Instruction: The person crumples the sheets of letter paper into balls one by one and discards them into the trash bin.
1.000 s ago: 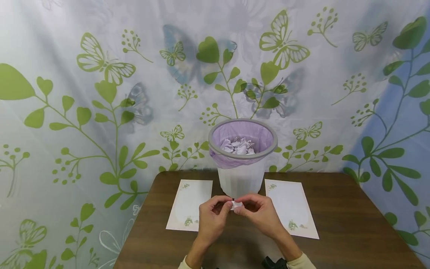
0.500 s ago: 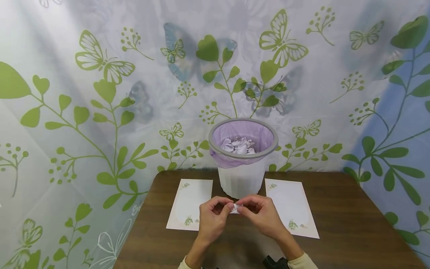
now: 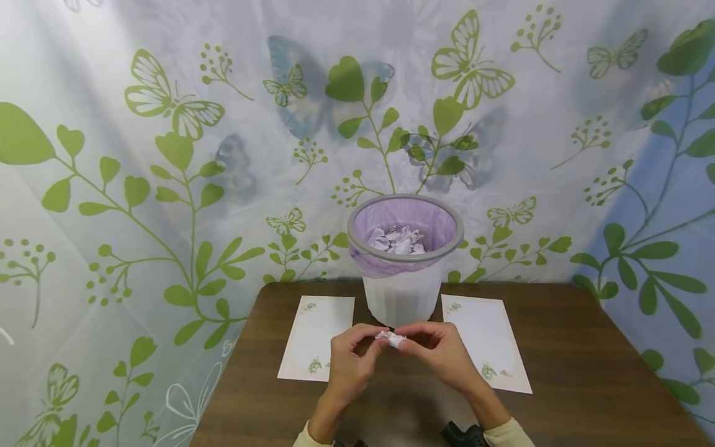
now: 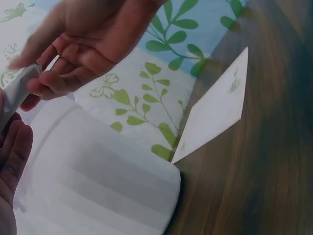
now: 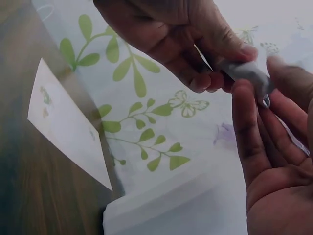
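Observation:
A small crumpled piece of white paper point(image 3: 391, 338) is held between the fingertips of both hands, in front of the bin in the head view. My left hand point(image 3: 350, 359) pinches its left end with thumb and fingers. At the other end, my right hand point(image 3: 438, 357) grips it the same way. In the left wrist view the paper point(image 4: 20, 90) looks like a narrow folded roll, partly cut off by the frame edge. The right wrist view shows the folded paper point(image 5: 249, 73) between the fingers of both hands, with some motion blur.
A white bin point(image 3: 402, 298) with a grey rim and purple liner stands behind the hands. Crumpled paper point(image 3: 398, 240) lies inside. Flat printed sheets lie on either side, a left sheet point(image 3: 315, 332) and a right sheet point(image 3: 483, 341), on the brown table point(image 3: 581, 360). A patterned curtain point(image 3: 290, 174) hangs behind.
The paper between my fingers has turned and its crumpled end now shows more to the left. Both hands stay in nearly the same place, their fingertips slightly shifted.

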Demonstrator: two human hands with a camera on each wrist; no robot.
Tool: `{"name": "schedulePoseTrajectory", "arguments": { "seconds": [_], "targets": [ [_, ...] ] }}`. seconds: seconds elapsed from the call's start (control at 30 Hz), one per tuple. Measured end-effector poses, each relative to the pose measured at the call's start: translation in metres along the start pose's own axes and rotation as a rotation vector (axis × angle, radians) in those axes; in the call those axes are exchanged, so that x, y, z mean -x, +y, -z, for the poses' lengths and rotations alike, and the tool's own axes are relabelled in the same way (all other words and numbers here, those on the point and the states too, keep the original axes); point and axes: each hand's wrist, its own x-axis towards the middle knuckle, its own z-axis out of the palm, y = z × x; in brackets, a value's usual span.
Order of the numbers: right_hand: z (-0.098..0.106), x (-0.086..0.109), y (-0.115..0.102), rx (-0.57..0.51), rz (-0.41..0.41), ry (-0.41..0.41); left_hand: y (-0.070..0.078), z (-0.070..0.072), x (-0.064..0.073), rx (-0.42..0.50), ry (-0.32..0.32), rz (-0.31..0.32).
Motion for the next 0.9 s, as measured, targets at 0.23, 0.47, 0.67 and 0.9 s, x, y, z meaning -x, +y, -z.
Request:
{"name": "schedulePoseTrajectory", "arguments": {
  "seconds": [0.23, 0.47, 0.67, 0.9],
  "targets": [
    [0.003, 0.000, 0.002, -0.004, 0.005, -0.054, 0.002, -0.001, 0.001, 0.092, 0.032, 0.069],
    [0.001, 0.001, 0.004, 0.005, 0.002, -0.047, 0.002, -0.003, 0.001, 0.069, 0.045, 0.063],
    [-0.007, 0.000, 0.003, 0.036, 0.046, 0.004, 0.002, -0.005, 0.002, 0.046, 0.048, 0.083],
    [-0.014, -0.002, 0.004, 0.054, 0.115, 0.063, 0.004, -0.007, 0.001, 0.006, 0.060, 0.108]
  ]
}}
